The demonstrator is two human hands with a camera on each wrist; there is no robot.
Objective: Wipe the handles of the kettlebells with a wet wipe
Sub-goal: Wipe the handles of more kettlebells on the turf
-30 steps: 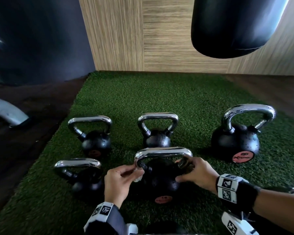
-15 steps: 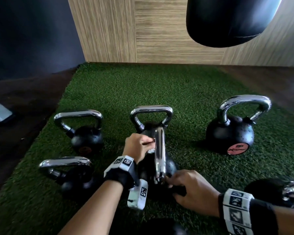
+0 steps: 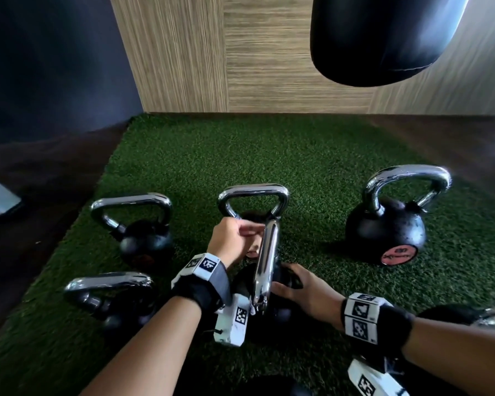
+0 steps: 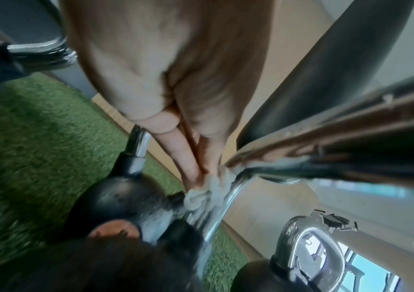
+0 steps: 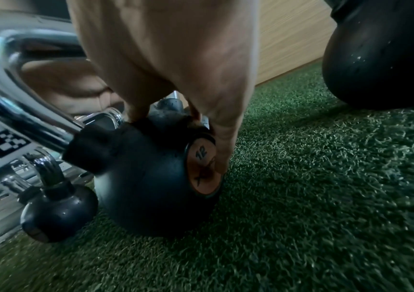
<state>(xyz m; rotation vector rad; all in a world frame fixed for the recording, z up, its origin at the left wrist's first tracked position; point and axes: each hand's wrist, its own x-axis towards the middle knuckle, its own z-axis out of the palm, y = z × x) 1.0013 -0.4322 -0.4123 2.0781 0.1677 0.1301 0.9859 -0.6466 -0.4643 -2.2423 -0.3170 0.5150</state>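
Several black kettlebells with chrome handles stand on green turf [image 3: 269, 155]. The near middle kettlebell [image 5: 146, 177] carries an orange "12" label, and its handle [image 3: 266, 261] points end-on away from me. My left hand [image 3: 235, 238] pinches a crumpled white wet wipe [image 4: 207, 192] against the far bend of that handle. My right hand [image 3: 292, 284] grips the black ball from the right, thumb and fingers spread over it. In the head view the wipe is hidden behind my left fingers.
Other kettlebells stand at back left [image 3: 143, 238], back middle [image 3: 253, 192], right [image 3: 383, 232] and front left [image 3: 109, 298]; another shows at the right edge [image 3: 469, 315]. A black punching bag [image 3: 383, 38] hangs above. A wood-panelled wall lies behind, dark floor to the left.
The near kettlebell turned about a quarter turn, so its handle now points away. My left hand moved with the wipe from the handle's left end to its far bend. My right hand dropped onto the ball.
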